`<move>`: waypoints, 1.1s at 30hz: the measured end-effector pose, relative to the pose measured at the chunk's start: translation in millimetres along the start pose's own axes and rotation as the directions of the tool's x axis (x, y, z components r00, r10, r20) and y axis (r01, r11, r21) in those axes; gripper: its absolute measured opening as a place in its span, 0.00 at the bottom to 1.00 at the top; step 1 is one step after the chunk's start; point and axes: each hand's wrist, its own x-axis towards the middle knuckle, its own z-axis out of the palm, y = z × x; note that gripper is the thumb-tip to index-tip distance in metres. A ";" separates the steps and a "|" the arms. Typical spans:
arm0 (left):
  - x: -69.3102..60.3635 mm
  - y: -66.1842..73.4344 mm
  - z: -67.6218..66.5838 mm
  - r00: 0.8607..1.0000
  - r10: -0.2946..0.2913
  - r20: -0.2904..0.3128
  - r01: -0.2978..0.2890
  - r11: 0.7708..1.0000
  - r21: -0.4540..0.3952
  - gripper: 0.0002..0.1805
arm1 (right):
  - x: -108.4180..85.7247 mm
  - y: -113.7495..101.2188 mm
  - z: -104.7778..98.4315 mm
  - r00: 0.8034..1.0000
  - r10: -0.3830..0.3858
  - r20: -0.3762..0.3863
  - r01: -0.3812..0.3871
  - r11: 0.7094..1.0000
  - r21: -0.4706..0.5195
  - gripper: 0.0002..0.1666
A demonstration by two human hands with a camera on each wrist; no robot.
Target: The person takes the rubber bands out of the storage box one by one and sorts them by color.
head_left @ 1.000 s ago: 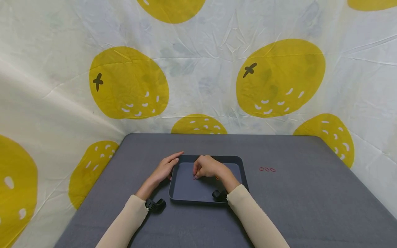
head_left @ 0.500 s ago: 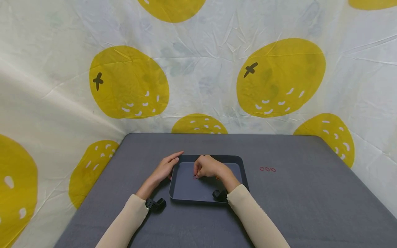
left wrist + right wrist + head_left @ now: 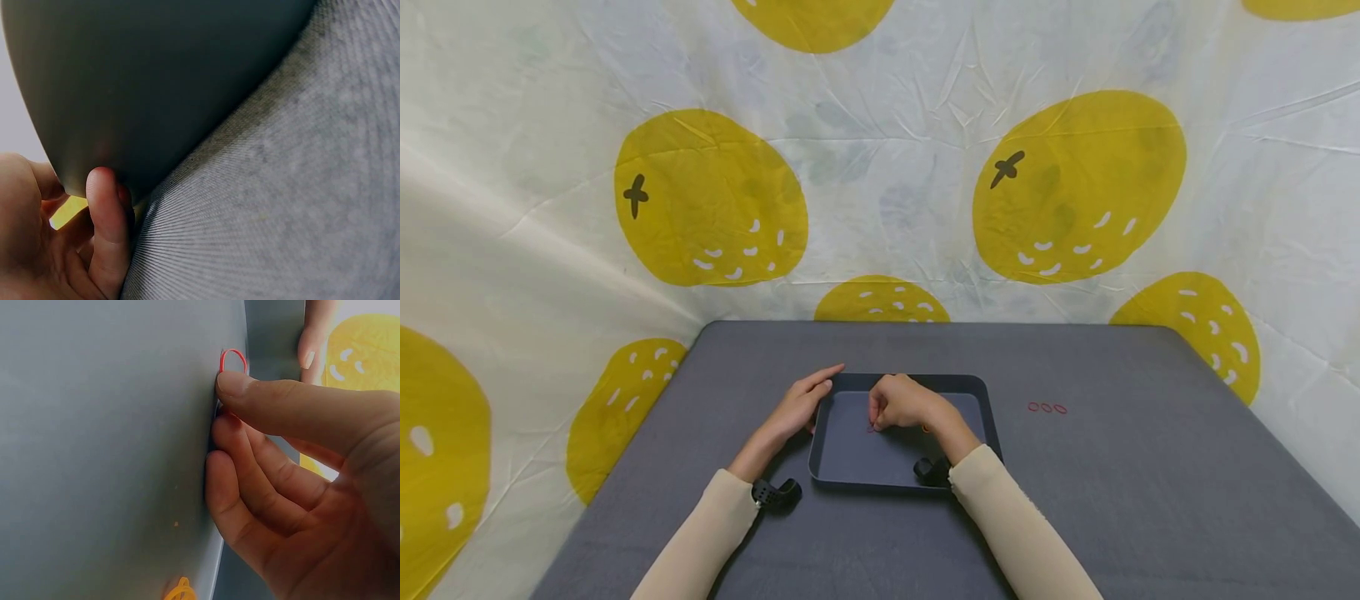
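My right hand (image 3: 904,402) reaches down into a dark grey tray (image 3: 880,483). Its thumb and fingers pinch a small red rubber band (image 3: 233,357), whose loop sticks out past the thumb tip close to the tray floor. The other fingertips sit near or on the floor; exact contact is hard to tell. At the tray's left side, my left hand (image 3: 797,408) grips the wall near the far corner, thumb at the rim and a fingertip against the outer face in the left wrist view. An orange loop (image 3: 181,591) lies in the tray, partly hidden by my right wrist in the head view.
Three red rubber bands (image 3: 1046,408) lie in a row on the grey table (image 3: 1135,467), right of the tray. A patterned curtain (image 3: 887,183) with yellow fruit hangs behind the table. Each wrist wears a black camera (image 3: 778,496).
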 end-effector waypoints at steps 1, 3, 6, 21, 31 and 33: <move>0.1 -0.2 -0.1 1.000 0.001 0.001 -0.001 1.000 -0.001 0.24 | -0.1 -0.2 -0.1 1.000 -0.001 0.000 0.001 1.000 0.000 0.11; 0.1 -0.4 -0.1 1.000 0.004 0.003 -0.004 1.000 -0.004 0.24 | -0.2 -0.4 -0.2 1.000 -0.001 -0.001 0.001 1.000 0.001 0.11; -0.3 -0.9 -0.2 1.000 0.013 0.008 -0.013 1.000 -0.013 0.24 | -0.4 -0.7 -0.2 1.000 -0.001 -0.003 0.001 1.000 0.000 0.11; -2.1 -2.6 -0.4 1.000 0.021 0.015 -0.021 1.000 -0.022 0.24 | -2.0 -1.4 2.3 1.000 -0.005 -0.003 0.005 1.000 0.017 0.11; -2.5 -2.5 0.2 1.000 0.026 0.004 -0.026 1.000 -0.011 0.24 | -1.8 -0.6 2.7 1.000 -0.017 -0.014 0.017 1.000 0.022 0.10; -2.0 -3.1 0.3 1.000 0.030 0.007 -0.030 0.999 -0.014 0.24 | -2.1 -0.3 2.4 1.000 -0.018 -0.015 0.018 1.000 0.025 0.10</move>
